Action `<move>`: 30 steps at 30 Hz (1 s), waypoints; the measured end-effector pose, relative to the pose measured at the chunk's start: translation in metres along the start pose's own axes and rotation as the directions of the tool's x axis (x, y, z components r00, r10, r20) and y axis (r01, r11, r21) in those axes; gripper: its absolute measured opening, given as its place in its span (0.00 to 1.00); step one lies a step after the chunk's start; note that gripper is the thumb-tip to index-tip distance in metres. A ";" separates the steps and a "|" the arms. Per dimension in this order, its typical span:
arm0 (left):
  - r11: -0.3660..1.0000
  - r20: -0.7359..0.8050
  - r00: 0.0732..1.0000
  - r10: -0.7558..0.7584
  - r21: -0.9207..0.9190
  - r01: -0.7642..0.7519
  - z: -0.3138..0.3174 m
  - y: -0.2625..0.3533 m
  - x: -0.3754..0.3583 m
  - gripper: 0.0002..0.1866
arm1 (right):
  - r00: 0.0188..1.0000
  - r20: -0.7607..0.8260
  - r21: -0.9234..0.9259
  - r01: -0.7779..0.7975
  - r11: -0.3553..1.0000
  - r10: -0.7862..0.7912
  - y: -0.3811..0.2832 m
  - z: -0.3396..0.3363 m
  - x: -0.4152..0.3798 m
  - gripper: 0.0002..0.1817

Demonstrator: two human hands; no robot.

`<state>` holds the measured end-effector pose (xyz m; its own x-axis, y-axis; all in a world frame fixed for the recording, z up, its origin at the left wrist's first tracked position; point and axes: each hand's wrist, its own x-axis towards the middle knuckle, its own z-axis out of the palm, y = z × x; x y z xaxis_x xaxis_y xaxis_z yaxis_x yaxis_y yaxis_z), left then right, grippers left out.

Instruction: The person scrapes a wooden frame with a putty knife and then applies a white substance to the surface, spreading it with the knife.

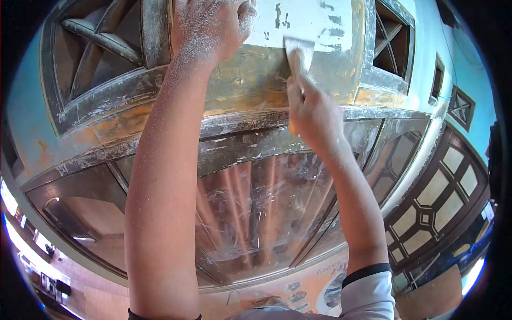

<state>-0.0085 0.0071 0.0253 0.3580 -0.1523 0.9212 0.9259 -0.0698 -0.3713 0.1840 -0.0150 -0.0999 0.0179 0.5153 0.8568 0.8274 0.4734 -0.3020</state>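
A scraper with a wide flat metal blade point(300, 47) is held in my right hand point(314, 109), its fingers wrapped round the handle. The blade's edge meets the lower part of a white painted panel point(277, 24), where dark patches show through. My left hand point(210, 26), speckled with pale dust, is raised at the panel's left side, at the top of the view. Its fingers are bent, and the frame edge partly cuts them off; whether it holds anything is hidden. Below the panel runs a worn strip point(245, 74) with bare brown and yellowish patches.
Wooden frames with crossed bars flank the panel at left point(98, 40) and right point(392, 40). A dusty ledge point(240, 121) runs below, above dark glossy panels point(256, 208). A door with pale panes point(437, 192) stands at the right, beside a turquoise wall point(474, 69).
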 end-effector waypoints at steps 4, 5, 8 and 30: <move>1.000 -0.011 1.000 -0.014 -0.003 0.014 0.001 0.001 -0.002 0.25 | 0.997 0.040 -0.042 0.064 0.997 -0.062 -0.001 -0.007 0.000 0.29; 1.000 -0.007 1.000 -0.012 -0.006 0.012 0.001 0.001 -0.002 0.25 | 0.998 0.046 -0.035 0.039 0.999 -0.037 -0.004 -0.013 0.013 0.29; 1.000 0.025 1.000 -0.016 0.019 0.016 -0.003 0.003 0.001 0.25 | 0.998 0.059 -0.043 -0.022 0.999 0.025 -0.008 -0.016 0.016 0.29; 1.000 -0.003 1.000 0.014 0.024 -0.014 -0.004 0.003 0.001 0.25 | 0.996 0.080 -0.223 -0.007 0.975 0.026 0.037 -0.021 0.002 0.30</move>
<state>-0.0060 0.0031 0.0244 0.3703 -0.1559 0.9157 0.9236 -0.0440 -0.3809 0.2264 -0.0114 -0.1005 -0.0055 0.5825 0.8128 0.9315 0.2987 -0.2077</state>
